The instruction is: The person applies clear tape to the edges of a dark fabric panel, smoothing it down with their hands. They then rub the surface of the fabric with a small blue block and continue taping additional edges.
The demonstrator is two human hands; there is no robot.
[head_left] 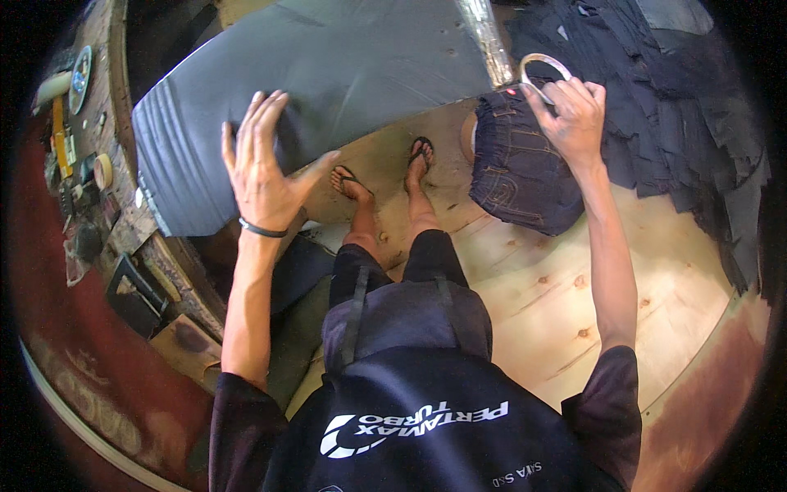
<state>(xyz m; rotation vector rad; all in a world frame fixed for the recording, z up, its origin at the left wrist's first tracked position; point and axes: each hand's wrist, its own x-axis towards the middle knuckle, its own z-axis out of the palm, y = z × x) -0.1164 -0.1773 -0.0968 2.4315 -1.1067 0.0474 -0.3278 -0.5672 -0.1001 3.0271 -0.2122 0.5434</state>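
Note:
My right hand (572, 115) is closed around the lower edge of a thin pale ring (566, 66), which looks like a roll of tape. Close by on its left, a shiny translucent strip (485, 43) runs up to the top edge. My left hand (266, 172) is spread open, thumb out, over a long grey leather-like piece (352, 66); whether it touches the piece I cannot tell. Ribbed folds mark that piece's left end. Below my right hand lies a gathered dark denim piece (525, 168) with tan stitching.
Several dark cloth scraps (656, 107) are heaped at the right. On the left, a worn wooden bench (119, 123) carries a plate (80, 79), a yellow tool (60, 135) and a tape roll (102, 170). Pale wooden boards (590, 295) lie at the lower right.

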